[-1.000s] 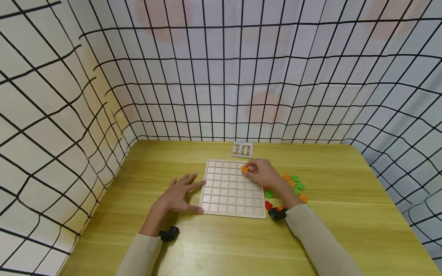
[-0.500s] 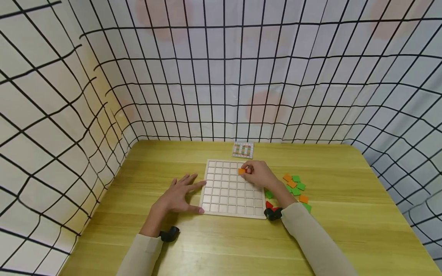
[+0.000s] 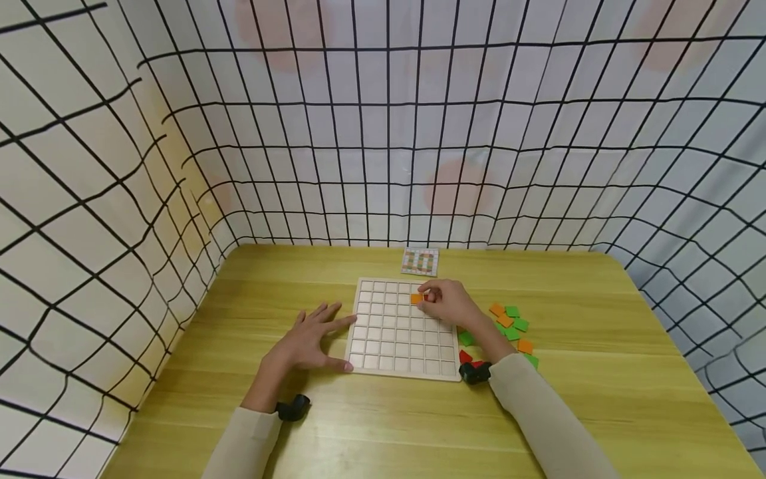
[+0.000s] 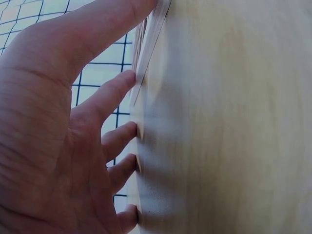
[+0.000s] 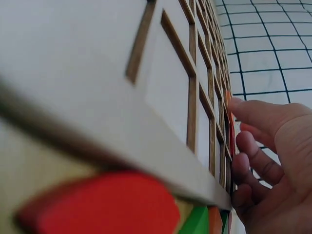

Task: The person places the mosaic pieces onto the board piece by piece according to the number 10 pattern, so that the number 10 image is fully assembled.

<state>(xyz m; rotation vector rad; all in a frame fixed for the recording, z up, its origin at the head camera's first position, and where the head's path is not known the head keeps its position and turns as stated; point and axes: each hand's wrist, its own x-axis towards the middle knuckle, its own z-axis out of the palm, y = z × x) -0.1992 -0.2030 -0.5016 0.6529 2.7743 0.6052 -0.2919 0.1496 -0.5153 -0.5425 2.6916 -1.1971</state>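
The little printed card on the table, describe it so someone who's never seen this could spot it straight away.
Find the wooden table, then the pale gridded board near its middle. Just past the board's far edge, near the table's back, sits the small card. Unlike the plain, single-coloured tiles to the board's right, it carries a tiny multicoloured grid pattern.

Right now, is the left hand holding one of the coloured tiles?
No, the left hand touches the left edge of the gridded board, its fingers spread and nothing in its grasp.
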